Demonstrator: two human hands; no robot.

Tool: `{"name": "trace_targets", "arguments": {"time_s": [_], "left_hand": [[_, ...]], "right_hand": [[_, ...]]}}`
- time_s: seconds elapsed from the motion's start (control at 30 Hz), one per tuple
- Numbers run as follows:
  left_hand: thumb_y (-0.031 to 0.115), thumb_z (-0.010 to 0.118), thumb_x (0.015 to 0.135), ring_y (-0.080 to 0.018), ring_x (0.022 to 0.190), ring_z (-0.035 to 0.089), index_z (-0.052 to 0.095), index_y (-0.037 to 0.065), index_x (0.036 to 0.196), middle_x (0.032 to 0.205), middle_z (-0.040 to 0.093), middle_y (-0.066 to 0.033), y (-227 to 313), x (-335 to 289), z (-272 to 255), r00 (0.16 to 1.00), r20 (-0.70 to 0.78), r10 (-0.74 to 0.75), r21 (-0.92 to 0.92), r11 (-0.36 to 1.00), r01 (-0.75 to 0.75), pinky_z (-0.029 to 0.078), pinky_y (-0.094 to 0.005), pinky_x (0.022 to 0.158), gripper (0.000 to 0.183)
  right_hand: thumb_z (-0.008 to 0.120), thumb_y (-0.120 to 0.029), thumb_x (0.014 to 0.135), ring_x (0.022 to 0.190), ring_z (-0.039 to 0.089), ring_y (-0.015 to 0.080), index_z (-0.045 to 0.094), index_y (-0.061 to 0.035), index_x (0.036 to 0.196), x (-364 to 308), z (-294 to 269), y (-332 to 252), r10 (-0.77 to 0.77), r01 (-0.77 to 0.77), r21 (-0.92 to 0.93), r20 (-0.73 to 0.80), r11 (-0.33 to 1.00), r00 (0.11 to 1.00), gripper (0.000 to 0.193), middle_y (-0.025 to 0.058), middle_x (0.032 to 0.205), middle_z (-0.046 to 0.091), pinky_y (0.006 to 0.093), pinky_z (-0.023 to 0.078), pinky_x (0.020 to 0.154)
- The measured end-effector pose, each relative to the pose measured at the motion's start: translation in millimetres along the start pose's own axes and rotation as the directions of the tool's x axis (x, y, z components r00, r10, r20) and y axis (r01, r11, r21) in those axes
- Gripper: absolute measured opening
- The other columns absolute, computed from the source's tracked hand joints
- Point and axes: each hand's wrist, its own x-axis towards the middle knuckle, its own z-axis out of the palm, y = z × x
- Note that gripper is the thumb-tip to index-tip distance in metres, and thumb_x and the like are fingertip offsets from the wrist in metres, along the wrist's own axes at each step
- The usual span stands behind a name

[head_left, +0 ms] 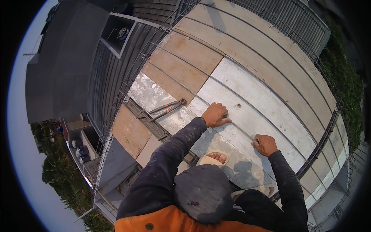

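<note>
My left hand (215,115) is closed around a thin steel reinforcing bar (242,130), its thumb pointing along the bar. Farther right on the same bar, my right hand (265,145) is curled with its fingertips at the metal. The bar runs low over pale, whitish panels (241,87). Left of my left hand lies a pair of pincers (166,109), with orange bands on its long handles and its jaws toward the right. My sandalled foot (217,157) rests on the panels just below my hands.
More parallel bars (266,75) cross the brown and white panels. A narrow rebar cage (148,120) lies left of my forearm. Rebar cages (127,87) edge the deck at the left, with a neighbouring wall and window (119,34) beyond. Corrugated roofing (293,29) stands at the far right.
</note>
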Motion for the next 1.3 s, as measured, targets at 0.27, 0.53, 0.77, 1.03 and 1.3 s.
{"name": "trace_targets", "arguments": {"time_s": [0.27,0.53,0.77,1.03,1.3], "left_hand": [[0.056,0.075,0.091,-0.0331,0.095,0.064,0.074,0.009,0.082,0.088,0.072,-0.0114,4.6,-0.7,10.9,0.998,-0.028,-0.055,0.002,0.998,0.055,0.044,-0.0455,0.088,0.047],[0.057,0.074,0.091,-0.0302,0.098,0.061,0.075,0.010,0.087,0.089,0.071,-0.0089,5.3,-4.7,24.3,0.995,-0.080,-0.056,0.018,0.998,0.057,0.041,-0.0455,0.091,0.047],[0.057,0.074,0.091,-0.0303,0.100,0.061,0.075,0.010,0.089,0.090,0.071,-0.0084,8.4,-4.8,20.4,0.995,-0.047,-0.084,0.003,0.996,0.084,0.041,-0.0459,0.091,0.048],[0.039,0.084,0.087,-0.0331,0.103,0.062,0.073,0.006,0.101,0.105,0.066,-0.0132,13.0,-1.2,5.5,0.993,-0.014,-0.115,-0.124,0.986,0.112,0.045,-0.0452,0.093,0.037],[0.024,0.089,0.079,-0.0337,0.101,0.062,0.077,0.009,0.091,0.098,0.066,-0.0101,48.1,24.3,11.1,0.978,0.059,0.199,-0.036,0.980,-0.197,0.047,-0.0467,0.087,0.023]], "right_hand": [[0.070,-0.032,0.097,0.088,0.075,0.0391,0.068,-0.0079,0.109,34.0,-2.3,-24.4,-0.026,0.056,-0.244,0.122,0.968,0.992,0.027,0.0191,0.089,0.077,0.0520,0.055,0.079],[0.072,-0.029,0.095,0.087,0.075,0.0393,0.069,-0.0093,0.111,34.6,1.2,-15.0,-0.096,0.132,-0.300,0.133,0.945,0.987,0.026,0.0195,0.087,0.076,0.0527,0.056,0.080],[0.075,-0.032,0.091,0.088,0.076,0.0384,0.071,-0.0093,0.111,44.2,4.1,-15.6,-0.087,0.145,-0.359,0.173,0.922,0.981,0.031,0.0172,0.089,0.078,0.0513,0.057,0.078],[0.078,-0.039,0.089,0.094,0.076,0.0364,0.072,-0.0114,0.116,2.6,-44.6,18.6,-0.034,0.138,-0.374,0.273,0.917,0.961,0.039,0.0162,0.101,0.078,0.0503,0.057,0.081],[0.073,-0.038,0.091,0.097,0.073,0.0431,0.069,-0.0067,0.111,-155.4,-34.4,159.1,0.242,-0.234,-0.117,0.062,0.965,0.968,0.038,0.0198,0.098,0.076,0.0567,0.055,0.084]]}}
